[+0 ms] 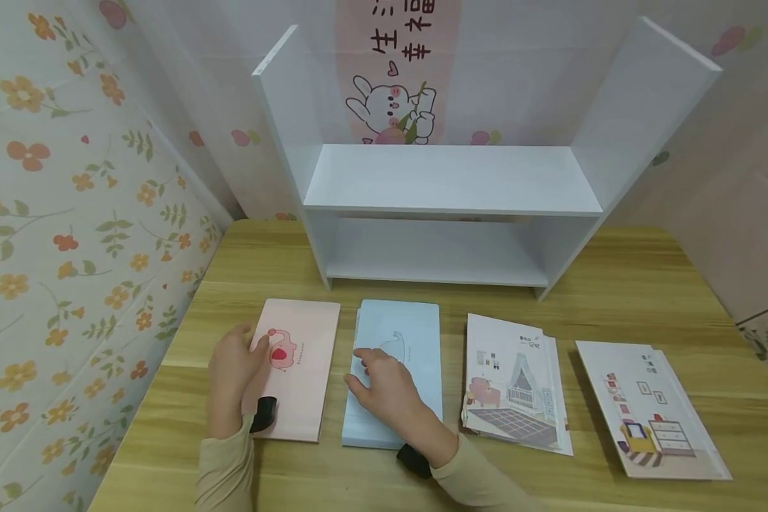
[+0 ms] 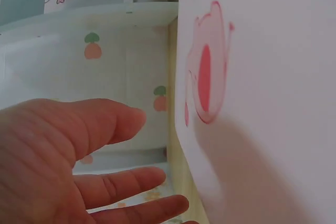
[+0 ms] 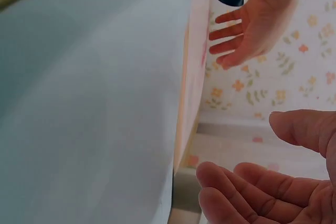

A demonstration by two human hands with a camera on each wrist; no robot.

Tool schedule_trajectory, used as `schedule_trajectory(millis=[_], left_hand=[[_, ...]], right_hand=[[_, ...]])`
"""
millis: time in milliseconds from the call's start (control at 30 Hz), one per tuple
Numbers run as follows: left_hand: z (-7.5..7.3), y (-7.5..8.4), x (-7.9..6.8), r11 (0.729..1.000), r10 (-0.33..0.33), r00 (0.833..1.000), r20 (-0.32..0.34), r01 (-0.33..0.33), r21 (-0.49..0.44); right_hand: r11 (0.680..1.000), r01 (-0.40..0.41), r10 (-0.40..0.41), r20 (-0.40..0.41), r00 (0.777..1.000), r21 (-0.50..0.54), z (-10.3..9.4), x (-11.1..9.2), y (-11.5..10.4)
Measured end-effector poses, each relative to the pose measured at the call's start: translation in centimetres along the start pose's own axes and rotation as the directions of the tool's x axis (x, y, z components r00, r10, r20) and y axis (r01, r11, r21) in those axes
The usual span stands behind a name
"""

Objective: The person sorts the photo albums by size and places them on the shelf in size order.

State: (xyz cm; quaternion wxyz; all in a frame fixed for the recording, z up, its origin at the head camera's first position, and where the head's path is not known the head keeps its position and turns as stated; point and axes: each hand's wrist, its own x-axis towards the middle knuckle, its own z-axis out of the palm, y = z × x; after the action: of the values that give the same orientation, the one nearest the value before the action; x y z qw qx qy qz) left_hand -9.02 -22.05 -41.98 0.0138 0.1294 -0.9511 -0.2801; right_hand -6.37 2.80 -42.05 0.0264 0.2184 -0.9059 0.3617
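A pink notebook [image 1: 310, 377] with a red elephant drawing lies at the left of the wooden table. My left hand [image 1: 230, 366] hovers by its left edge, fingers loosely spread and nothing between them; the left wrist view shows a gap between thumb and cover. To the right lies a light blue notebook [image 1: 422, 341] with a whale drawing, a pale edge showing at its left side. Over it hangs my right hand [image 1: 390, 391], thumb and fingers apart and holding nothing. In the right wrist view, the fingers [image 3: 252, 192] stand off the blue cover.
A white shelf [image 1: 454, 178] with two levels and tall side panels stands at the back. Two pale illustrated stacks of booklets lie on the right, one with a crib picture [image 1: 515, 384], one with a dresser picture [image 1: 653, 419]. A flowered curtain [image 1: 57, 284] borders the left.
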Motion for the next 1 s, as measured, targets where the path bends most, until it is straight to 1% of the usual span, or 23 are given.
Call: schedule_trajectory(millis=[167, 233, 433, 567, 667, 800, 933, 1000], left_hand=[[0.1, -0.6, -0.1, 1.0, -0.018, 1.0, -0.005, 0.018, 0.012], [0.2, -0.8, -0.1, 0.999, -0.037, 0.999, 0.0, 0.037, 0.024], [0.3, -1.2, -0.2, 0.994, -0.101, 0.994, 0.038, 0.099, 0.05], [0.3, -1.4, -0.2, 0.994, -0.099, 0.994, 0.045, 0.097, 0.042], [0.3, -1.4, -0.2, 0.995, -0.09, 0.995, 0.043, 0.088, 0.034], [0.3, -1.4, -0.2, 0.997, -0.078, 0.996, 0.049, 0.078, 0.007], [0.2, -1.2, -0.2, 0.997, -0.067, 0.994, 0.083, 0.069, -0.018], [0.1, -1.1, -0.3, 0.997, -0.069, 0.993, 0.094, 0.071, -0.022]], right_hand=[[1.0, 0.021, -0.02, 0.053, 0.998, -0.014, 1.1, 0.2, -0.9], [1.0, 0.021, -0.02, 0.073, 0.997, -0.003, 1.6, 0.2, -1.2], [0.999, -0.018, 0.01, 0.156, 0.988, 0.047, 2.9, 0.4, -2.0], [0.997, -0.049, 0.038, 0.204, 0.978, 0.053, 3.3, 0.4, -2.4], [0.994, -0.078, 0.058, 0.224, 0.973, 0.083, 3.5, 0.6, -2.6], [0.988, -0.093, 0.062, 0.235, 0.97, 0.124, 4.1, 0.7, -2.7], [0.989, -0.076, 0.046, 0.228, 0.973, 0.123, 4.8, 0.5, -2.7], [0.984, -0.084, 0.046, 0.232, 0.972, 0.155, 5.0, 0.4, -2.8]])
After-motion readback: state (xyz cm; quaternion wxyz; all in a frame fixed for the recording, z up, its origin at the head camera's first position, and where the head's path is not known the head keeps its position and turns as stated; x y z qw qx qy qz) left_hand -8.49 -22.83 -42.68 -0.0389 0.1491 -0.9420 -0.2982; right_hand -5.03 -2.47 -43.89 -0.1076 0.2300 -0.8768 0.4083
